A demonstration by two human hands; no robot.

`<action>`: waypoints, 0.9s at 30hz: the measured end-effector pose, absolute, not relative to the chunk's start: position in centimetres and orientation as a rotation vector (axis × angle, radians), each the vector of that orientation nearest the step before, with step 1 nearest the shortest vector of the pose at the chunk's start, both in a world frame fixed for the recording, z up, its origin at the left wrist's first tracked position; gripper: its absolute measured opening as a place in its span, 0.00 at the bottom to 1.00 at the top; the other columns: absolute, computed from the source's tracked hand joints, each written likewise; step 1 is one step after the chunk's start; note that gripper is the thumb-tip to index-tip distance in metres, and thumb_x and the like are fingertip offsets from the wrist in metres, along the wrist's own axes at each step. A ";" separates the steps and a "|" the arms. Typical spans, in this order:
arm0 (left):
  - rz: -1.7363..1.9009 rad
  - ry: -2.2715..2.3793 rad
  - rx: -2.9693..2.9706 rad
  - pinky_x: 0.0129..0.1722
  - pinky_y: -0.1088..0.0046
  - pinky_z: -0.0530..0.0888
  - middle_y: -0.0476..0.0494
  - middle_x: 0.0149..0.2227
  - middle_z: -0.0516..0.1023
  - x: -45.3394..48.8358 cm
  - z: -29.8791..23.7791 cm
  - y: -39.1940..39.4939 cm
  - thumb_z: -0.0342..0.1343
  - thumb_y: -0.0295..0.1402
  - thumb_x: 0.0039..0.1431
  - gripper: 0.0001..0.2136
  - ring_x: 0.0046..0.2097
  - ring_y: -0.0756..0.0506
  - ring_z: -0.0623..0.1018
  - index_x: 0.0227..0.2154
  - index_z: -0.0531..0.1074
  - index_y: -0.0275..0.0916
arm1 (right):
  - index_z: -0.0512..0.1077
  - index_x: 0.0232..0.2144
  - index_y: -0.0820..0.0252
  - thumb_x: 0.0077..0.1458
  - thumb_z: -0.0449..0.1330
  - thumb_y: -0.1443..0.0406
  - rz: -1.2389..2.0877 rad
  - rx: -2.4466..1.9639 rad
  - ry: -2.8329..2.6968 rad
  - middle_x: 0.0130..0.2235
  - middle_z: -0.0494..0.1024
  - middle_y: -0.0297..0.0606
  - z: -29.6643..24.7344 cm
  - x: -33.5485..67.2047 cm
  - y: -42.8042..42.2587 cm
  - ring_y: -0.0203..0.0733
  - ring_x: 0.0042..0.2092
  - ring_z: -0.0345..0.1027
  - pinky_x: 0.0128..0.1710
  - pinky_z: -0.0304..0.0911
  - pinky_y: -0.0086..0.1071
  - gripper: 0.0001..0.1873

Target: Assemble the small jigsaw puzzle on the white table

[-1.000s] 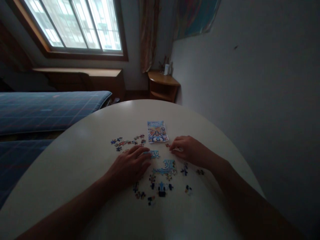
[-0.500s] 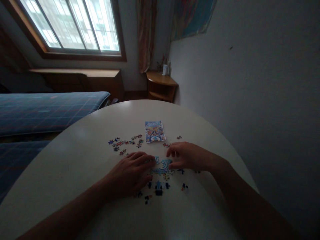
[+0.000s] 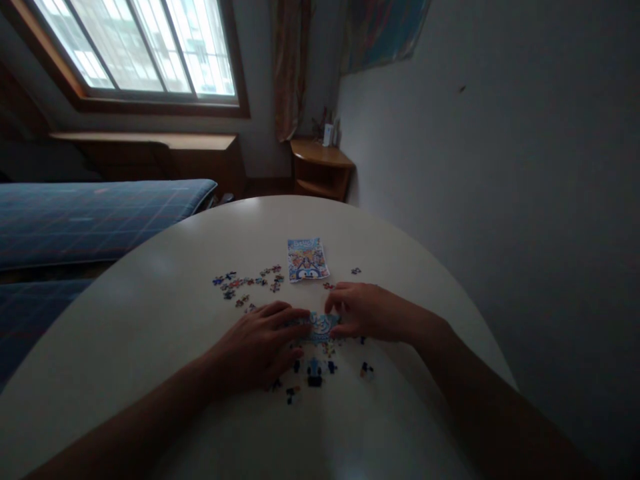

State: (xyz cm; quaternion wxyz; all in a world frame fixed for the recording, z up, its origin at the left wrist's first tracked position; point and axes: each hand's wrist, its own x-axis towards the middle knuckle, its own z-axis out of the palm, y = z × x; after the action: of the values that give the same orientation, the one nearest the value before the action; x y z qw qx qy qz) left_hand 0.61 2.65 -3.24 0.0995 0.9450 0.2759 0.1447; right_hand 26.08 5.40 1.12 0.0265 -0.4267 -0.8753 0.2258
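My left hand lies flat on the round white table, fingers stretched out, fingertips pressing the left edge of a joined blue patch of puzzle pieces. My right hand rests on the patch's right side, fingers curled down onto it; whether a piece is pinched between them is hidden. A small printed picture card lies just beyond the hands. Loose pieces are scattered to the left of the card, and several more lie near my left hand's lower side.
A bed with a blue checked cover stands to the left of the table. A grey wall runs close along the right. A wooden corner shelf and a window are at the back.
My right hand came left and toward me from near the card onto the blue patch. My left hand slid slightly back, its fingertips staying on the blue pieces, now joined into one patch.
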 end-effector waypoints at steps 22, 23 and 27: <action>0.348 1.304 2.430 0.48 0.61 0.72 0.41 0.43 0.76 2.2 -2.5 5.2 0.60 0.37 0.58 0.11 0.46 0.40 0.76 0.42 0.75 0.40 | 0.73 0.42 0.59 0.46 0.71 0.55 0.672 -1.367 -2.683 0.46 0.74 0.42 1.3 24.7 4.5 0.46 0.44 0.69 0.42 0.63 0.35 0.23; 0.319 1.292 2.432 0.48 0.61 0.72 0.41 0.43 0.76 2.2 -2.4 5.3 0.60 0.37 0.58 0.11 0.45 0.40 0.76 0.41 0.75 0.39 | 0.73 0.42 0.59 0.46 0.71 0.55 0.664 -1.357 -2.674 0.46 0.74 0.42 1.1 24.8 4.4 0.46 0.44 0.69 0.42 0.63 0.35 0.23; 0.297 1.236 2.445 0.47 0.63 0.71 0.42 0.41 0.76 2.0 -2.2 5.8 0.59 0.35 0.57 0.08 0.45 0.40 0.76 0.38 0.75 0.39 | 0.74 0.41 0.61 0.50 0.69 0.55 0.611 -1.343 -2.622 0.45 0.74 0.44 0.3 24.9 3.9 0.46 0.44 0.69 0.43 0.64 0.36 0.20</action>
State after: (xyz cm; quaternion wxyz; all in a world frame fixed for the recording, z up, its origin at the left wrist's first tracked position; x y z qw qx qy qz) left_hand 2.02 5.83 -2.23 0.1916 0.8708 0.4403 0.1057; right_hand 24.93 3.94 0.33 0.0667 -0.4455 -0.8695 0.2026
